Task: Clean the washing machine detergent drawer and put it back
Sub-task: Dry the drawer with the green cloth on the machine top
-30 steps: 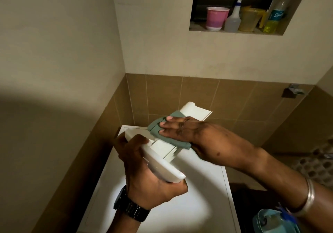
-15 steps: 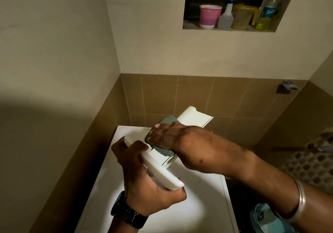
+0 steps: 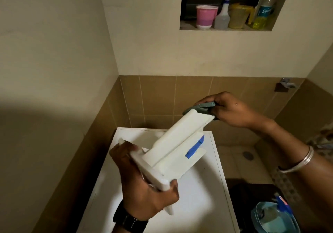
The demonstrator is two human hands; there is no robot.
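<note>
Drawer: the white detergent drawer (image 3: pixel 173 148) is out of the machine and held in the air over the washing machine top (image 3: pixel 194 196), front panel toward me, far end raised and pointing away to the right. A blue insert (image 3: pixel 195 146) shows on its right side.

Left hand: my left hand (image 3: pixel 144 184) grips the front panel end — fingers wrapped round the edge, thumb under the lower corner. It carries the whole weight.

Right hand: my right hand (image 3: pixel 228 109) has its fingers curled round a bunched grey-green cloth (image 3: pixel 201 109), pressed against the drawer's far end.

Step in hand: cleaning — wiping the outer faces, now at the back tip. My judgement: about mid-task; the drawer is not yet back in its slot, and the slot itself is out of view.

Next move: likely turn the drawer in the left hand to bring the blue insert side and the compartments to the cloth. This needs a firm hold at the panel, since the long end levers against the wrist.

Risk: wet plastic may slip while turning.

Surroundings: a blue basin (image 3: pixel 275 218) with pale liquid stands low at my right. The wall niche (image 3: pixel 183 26) above holds a pink cup (image 3: pixel 206 16), a spray bottle (image 3: pixel 223 14), a yellow jug (image 3: pixel 237 17) and a bottle of yellow liquid (image 3: pixel 263 13).
</note>
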